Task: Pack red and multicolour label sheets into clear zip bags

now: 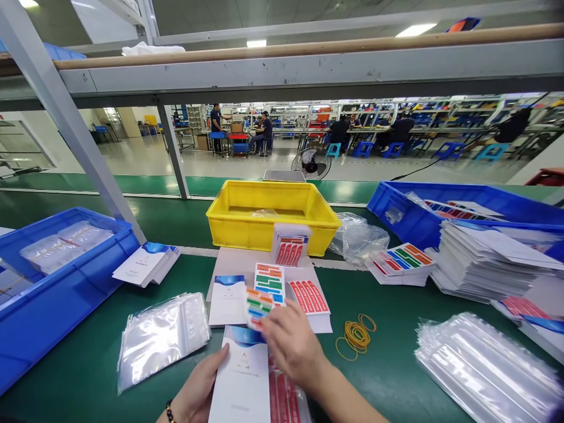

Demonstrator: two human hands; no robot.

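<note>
My left hand (199,385) grips a white booklet (243,379) with a blue wave along its top, thumb on its left edge. Partly under it, a red-striped sticker sheet (284,395) shows, seemingly inside clear plastic. Above the booklet, my right hand (293,341) pinches a slightly blurred sticker sheet (256,305) with orange, green and blue blocks. Just beyond lie a stack of matching coloured sheets (269,279), a pile of booklets (227,299) and a pile of red sticker sheets (309,296). A packed clear bag (291,247) leans on the yellow bin (273,226).
Clear bags (165,338) lie left, with more bags (484,367) at right. Rubber bands (356,336) sit right of my hands. Blue bins (66,299) stand at both sides. A tall paper stack (480,261) rises at right; a shelf beam (282,73) crosses overhead.
</note>
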